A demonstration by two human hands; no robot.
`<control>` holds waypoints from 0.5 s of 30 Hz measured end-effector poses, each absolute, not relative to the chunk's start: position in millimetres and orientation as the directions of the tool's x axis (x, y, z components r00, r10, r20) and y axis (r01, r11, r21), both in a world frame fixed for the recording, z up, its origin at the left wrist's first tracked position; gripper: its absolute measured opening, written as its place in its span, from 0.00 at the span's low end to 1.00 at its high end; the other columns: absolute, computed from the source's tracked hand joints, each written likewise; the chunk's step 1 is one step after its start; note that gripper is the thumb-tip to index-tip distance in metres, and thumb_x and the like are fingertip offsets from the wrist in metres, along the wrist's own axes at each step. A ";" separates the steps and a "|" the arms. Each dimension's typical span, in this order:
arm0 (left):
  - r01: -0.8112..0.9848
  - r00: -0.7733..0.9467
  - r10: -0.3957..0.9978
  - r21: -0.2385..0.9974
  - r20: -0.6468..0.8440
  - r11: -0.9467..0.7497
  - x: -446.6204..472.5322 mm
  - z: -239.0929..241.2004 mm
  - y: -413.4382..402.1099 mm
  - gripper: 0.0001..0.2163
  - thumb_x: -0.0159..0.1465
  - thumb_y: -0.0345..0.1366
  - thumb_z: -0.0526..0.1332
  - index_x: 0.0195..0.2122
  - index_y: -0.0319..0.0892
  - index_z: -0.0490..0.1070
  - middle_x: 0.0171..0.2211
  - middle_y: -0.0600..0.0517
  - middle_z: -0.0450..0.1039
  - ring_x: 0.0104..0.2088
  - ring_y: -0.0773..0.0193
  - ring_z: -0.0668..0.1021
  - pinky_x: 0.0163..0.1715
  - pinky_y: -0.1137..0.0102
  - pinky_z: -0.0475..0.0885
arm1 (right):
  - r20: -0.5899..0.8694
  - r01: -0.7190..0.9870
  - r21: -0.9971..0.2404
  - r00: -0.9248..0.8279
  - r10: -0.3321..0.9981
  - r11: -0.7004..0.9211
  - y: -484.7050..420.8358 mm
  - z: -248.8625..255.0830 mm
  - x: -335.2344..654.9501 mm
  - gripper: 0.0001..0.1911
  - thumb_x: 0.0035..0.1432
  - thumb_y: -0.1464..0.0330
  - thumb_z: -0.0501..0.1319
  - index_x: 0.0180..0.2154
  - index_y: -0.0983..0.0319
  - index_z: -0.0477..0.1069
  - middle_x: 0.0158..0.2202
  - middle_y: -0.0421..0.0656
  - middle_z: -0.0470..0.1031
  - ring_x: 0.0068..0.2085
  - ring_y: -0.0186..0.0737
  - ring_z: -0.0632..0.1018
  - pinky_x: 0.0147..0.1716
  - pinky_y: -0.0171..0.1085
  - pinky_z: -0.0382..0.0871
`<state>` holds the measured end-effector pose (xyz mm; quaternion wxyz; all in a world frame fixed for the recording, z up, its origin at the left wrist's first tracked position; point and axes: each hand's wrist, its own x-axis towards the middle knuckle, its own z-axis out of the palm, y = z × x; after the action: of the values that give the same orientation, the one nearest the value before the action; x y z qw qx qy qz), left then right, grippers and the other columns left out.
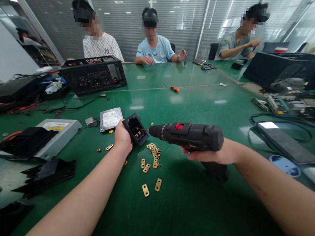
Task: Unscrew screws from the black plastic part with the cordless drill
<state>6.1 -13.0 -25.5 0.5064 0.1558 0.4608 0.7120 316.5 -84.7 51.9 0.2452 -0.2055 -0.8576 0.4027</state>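
My left hand (pixel 123 137) is closed around a small black plastic socket housing (pixel 135 129) and holds it tilted above the green table (pixel 187 211). My right hand (pixel 212 154) grips a black cordless screwdriver (pixel 189 135) with a red switch. Its bit points left into the open housing, where brass parts show. Several loose brass plates and screws (pixel 153 159) lie on the table just below the housing.
A hard drive (pixel 110 118) lies behind my left hand. An optical drive (pixel 57 133) and black plastic panels (pixel 44 173) sit at left, a black chassis (pixel 94 74) behind. A phone (pixel 284 140), cables and circuit boards (pixel 300 101) are at right. Three people sit across the table.
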 end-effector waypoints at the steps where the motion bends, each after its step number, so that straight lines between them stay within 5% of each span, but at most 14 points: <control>1: -0.577 -0.438 0.865 0.814 -0.243 -0.063 6.3 -25.3 -13.1 0.09 0.63 0.43 0.64 0.29 0.47 0.68 0.24 0.56 0.71 0.24 0.59 0.76 0.27 0.67 0.74 | 0.253 0.152 -0.794 -0.798 0.547 0.589 -84.7 51.8 316.8 0.28 0.63 0.68 0.68 0.64 0.61 0.75 0.38 0.42 0.80 0.37 0.42 0.80 0.39 0.39 0.78; 15: -0.580 -0.436 0.866 0.812 -0.244 -0.064 3.4 -28.9 -11.2 0.09 0.63 0.42 0.64 0.30 0.47 0.68 0.25 0.55 0.73 0.26 0.57 0.77 0.30 0.66 0.75 | 0.263 0.120 -0.803 -0.808 0.527 0.584 -82.7 48.1 316.2 0.31 0.64 0.69 0.67 0.67 0.61 0.72 0.39 0.42 0.81 0.36 0.42 0.80 0.39 0.39 0.77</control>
<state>3.4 -11.2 -28.9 0.5076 0.1559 0.4588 0.7125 316.2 -82.7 48.1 0.2457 -0.1891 -0.8554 0.4149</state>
